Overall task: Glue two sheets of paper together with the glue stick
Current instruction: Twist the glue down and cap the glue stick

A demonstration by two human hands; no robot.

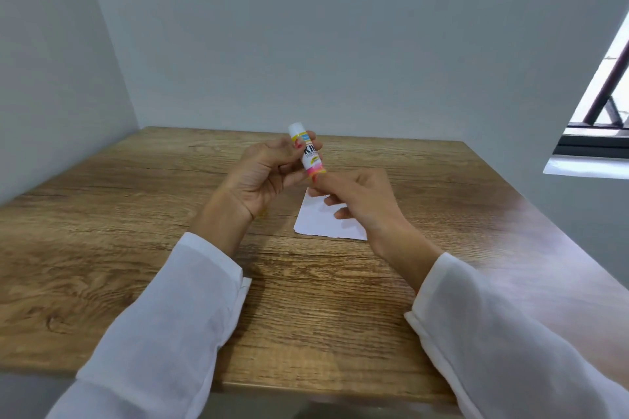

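A glue stick (308, 151) with a white tip and a yellow, white and pink label stands nearly upright above the table. My left hand (262, 173) grips its body. My right hand (360, 196) pinches the pink bottom end with thumb and forefinger. Below the hands a small white paper (323, 221) lies flat on the wooden table (136, 214); my right hand covers its upper right part. I cannot tell whether it is one sheet or two stacked.
Grey walls close the table in at the back and on the left. A window with a dark frame (599, 133) is at the right. Both white sleeves reach in from the table's near edge.
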